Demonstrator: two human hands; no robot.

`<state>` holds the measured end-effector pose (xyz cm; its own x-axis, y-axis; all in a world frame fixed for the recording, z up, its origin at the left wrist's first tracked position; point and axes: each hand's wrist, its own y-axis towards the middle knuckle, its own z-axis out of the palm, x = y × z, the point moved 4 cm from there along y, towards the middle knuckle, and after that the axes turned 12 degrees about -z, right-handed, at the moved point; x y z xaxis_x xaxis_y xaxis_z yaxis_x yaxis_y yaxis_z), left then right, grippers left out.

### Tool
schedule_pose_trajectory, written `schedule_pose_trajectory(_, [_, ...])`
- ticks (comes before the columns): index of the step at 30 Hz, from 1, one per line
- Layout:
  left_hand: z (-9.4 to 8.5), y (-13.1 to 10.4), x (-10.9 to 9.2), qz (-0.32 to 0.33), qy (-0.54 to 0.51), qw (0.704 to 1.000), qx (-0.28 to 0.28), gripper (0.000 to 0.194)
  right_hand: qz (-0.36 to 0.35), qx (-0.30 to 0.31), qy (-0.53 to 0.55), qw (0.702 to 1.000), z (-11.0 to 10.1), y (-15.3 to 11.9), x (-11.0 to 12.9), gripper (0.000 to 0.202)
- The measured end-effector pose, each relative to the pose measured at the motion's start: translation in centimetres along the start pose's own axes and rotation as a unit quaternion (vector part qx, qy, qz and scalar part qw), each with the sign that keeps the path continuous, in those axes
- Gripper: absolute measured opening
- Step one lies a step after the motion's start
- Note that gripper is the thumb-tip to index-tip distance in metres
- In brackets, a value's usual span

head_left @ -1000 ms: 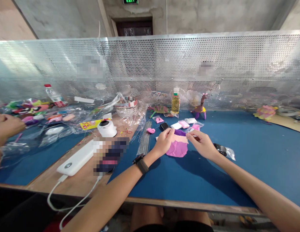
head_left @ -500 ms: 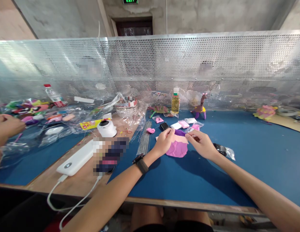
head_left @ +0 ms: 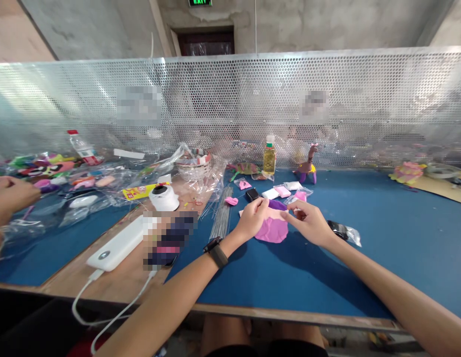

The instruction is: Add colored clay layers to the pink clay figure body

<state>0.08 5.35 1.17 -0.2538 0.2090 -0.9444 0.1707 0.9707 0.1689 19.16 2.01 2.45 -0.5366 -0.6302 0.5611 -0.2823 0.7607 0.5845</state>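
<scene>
A thin, soft sheet of what looks like modelling clay [head_left: 272,231] hangs between my hands, dark purple at the top, peach in the middle and pink-violet below. My left hand [head_left: 253,216] pinches its upper left part between thumb and fingers. On the other side, my right hand [head_left: 309,221] has its thumb on the peach band and its fingers curled at the sheet's right edge. Just beyond are small packets of white and pink clay [head_left: 281,191], a black block [head_left: 252,194] and a pink piece [head_left: 231,201].
Thin wires [head_left: 220,215] lie left of my hands, near a thread cone [head_left: 164,198], a white power bank [head_left: 117,243] and a phone. Behind stand an oil bottle [head_left: 269,157] and a clay giraffe-like figure [head_left: 308,166]. Another person's hand [head_left: 13,196] is at far left.
My right thumb has shifted slightly left and down onto the peach band, its fingers moving a little with it. My left hand and the sheet stay nearly in place.
</scene>
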Motion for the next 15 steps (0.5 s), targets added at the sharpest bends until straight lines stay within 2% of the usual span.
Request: schedule_pose_trajectory(15, [0.03, -0.11, -0.1, -0.003, 0.0, 1.0, 0.006, 0.04, -0.004, 0.008, 0.012, 1.0, 0.01, 0.15, 0.24, 0.042])
